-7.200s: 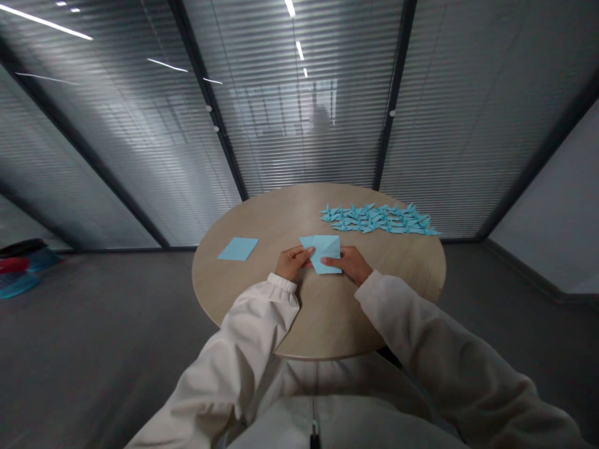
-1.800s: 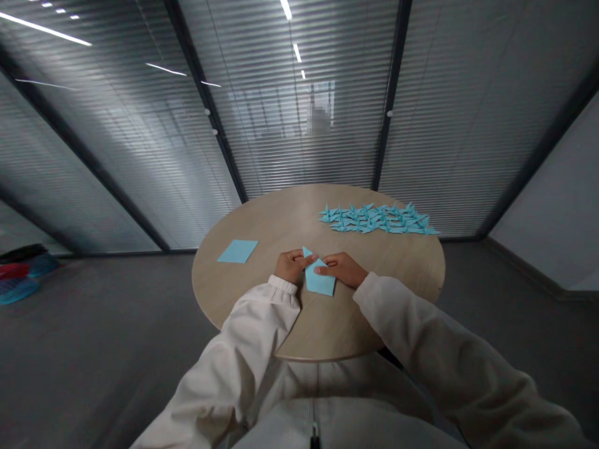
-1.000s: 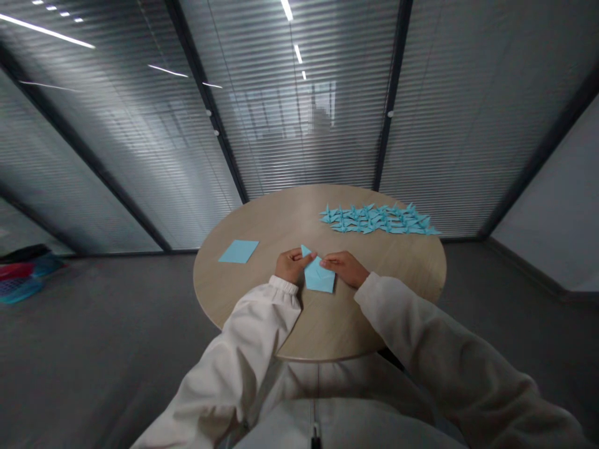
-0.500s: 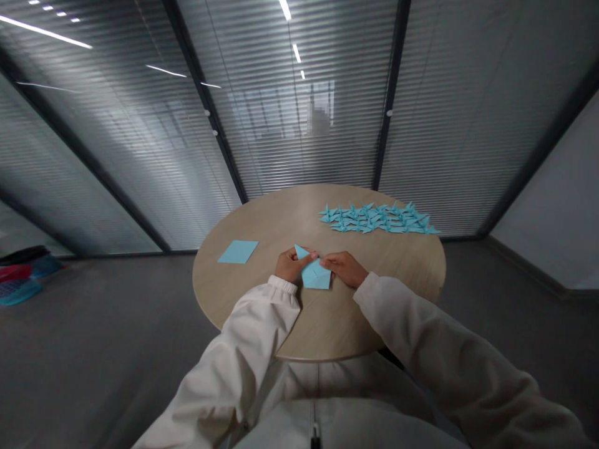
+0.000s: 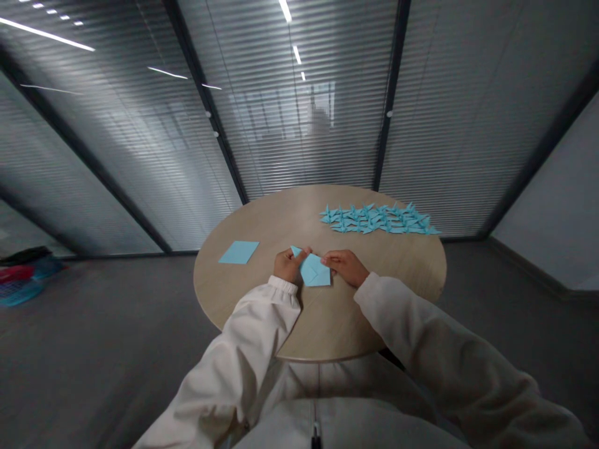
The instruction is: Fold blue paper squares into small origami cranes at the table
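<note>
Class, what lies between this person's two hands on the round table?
In the head view, a folded light-blue origami paper lies between the left hand and the right hand.

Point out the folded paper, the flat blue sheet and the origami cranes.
Folded paper [image 5: 312,272]: head view, on its centre.
Flat blue sheet [image 5: 238,252]: head view, on its middle.
Origami cranes [image 5: 379,219]: head view, on the group's middle.
</note>
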The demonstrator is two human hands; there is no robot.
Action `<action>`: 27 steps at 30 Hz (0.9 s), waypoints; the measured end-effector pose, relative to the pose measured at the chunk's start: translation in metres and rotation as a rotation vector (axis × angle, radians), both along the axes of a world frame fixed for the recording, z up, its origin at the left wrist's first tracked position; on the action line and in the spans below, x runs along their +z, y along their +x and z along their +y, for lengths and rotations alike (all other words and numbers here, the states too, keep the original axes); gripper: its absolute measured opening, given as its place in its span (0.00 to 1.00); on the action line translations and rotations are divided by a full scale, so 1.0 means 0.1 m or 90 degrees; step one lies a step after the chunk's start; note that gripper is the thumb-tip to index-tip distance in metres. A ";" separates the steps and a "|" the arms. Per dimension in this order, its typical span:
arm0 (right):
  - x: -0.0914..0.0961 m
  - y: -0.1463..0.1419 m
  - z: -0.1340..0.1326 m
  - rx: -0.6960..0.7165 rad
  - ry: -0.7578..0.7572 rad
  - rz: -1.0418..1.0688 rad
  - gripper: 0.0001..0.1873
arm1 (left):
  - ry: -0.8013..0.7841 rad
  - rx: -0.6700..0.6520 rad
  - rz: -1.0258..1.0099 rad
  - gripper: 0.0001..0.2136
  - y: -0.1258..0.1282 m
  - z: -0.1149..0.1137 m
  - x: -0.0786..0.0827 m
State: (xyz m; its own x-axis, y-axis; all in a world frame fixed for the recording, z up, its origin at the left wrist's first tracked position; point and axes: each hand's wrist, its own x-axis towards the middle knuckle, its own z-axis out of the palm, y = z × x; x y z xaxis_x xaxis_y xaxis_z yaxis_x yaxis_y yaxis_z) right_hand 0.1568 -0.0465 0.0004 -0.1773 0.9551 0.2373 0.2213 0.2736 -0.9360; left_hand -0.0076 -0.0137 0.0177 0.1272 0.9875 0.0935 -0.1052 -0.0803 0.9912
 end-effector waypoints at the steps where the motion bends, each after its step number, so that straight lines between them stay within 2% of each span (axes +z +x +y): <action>1: 0.00 0.00 0.00 0.003 -0.009 0.014 0.18 | -0.001 -0.003 -0.011 0.21 0.00 0.01 -0.01; 6: -0.02 0.01 0.02 -0.034 -0.013 0.036 0.17 | 0.013 0.000 -0.054 0.21 -0.01 0.04 -0.02; 10: -0.04 0.04 0.05 -0.091 0.007 0.044 0.15 | 0.022 -0.050 -0.061 0.23 -0.02 0.06 -0.04; 13: -0.07 0.06 0.08 -0.130 0.017 0.067 0.15 | 0.025 -0.110 -0.046 0.32 -0.03 0.05 -0.04; 16: -0.08 0.08 0.10 -0.164 0.032 0.032 0.15 | 0.055 -0.147 -0.043 0.41 -0.03 0.02 -0.01; 19: -0.07 0.09 0.10 -0.196 0.035 -0.009 0.15 | 0.090 -0.163 -0.042 0.46 -0.02 -0.01 0.01; 21: -0.07 0.09 0.09 -0.209 0.039 -0.028 0.15 | 0.108 -0.170 -0.028 0.42 -0.02 0.00 0.00; 23: -0.06 0.09 0.08 -0.221 0.046 -0.047 0.15 | 0.121 -0.155 0.013 0.33 -0.02 0.02 -0.02; 25: -0.05 0.08 0.07 -0.230 0.055 -0.062 0.15 | 0.132 -0.114 0.073 0.22 -0.04 0.05 -0.04; 27: -0.03 0.07 0.05 -0.230 0.066 -0.065 0.15 | 0.145 -0.060 0.126 0.16 -0.05 0.08 -0.06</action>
